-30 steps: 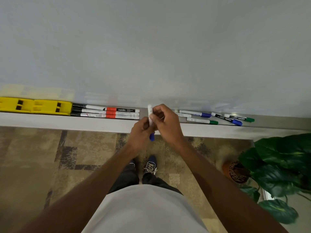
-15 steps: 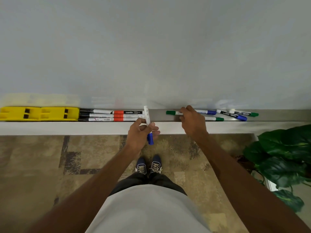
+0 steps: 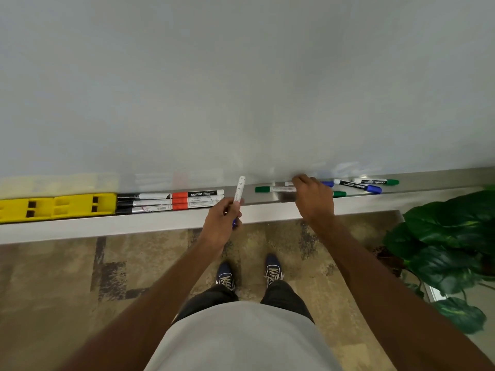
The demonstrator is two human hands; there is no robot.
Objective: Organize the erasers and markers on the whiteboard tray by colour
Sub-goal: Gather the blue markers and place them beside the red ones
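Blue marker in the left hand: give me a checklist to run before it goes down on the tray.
1. Grip: left hand holds the blue marker upright, clear of the tray. Ok.
2. Cap on: blue cap peeks out below the fingers. Ok.
3. Sorted side: yellow erasers, then the black and red markers lie in neat rows. Ok.
4. Landing gap: bare tray between the red group and the green marker. Ok.
5. Blue group: loose blue marker lies slanted among the green ones. Not ok.
6. Right hand: rests on the markers there; what it grips, cannot tell.
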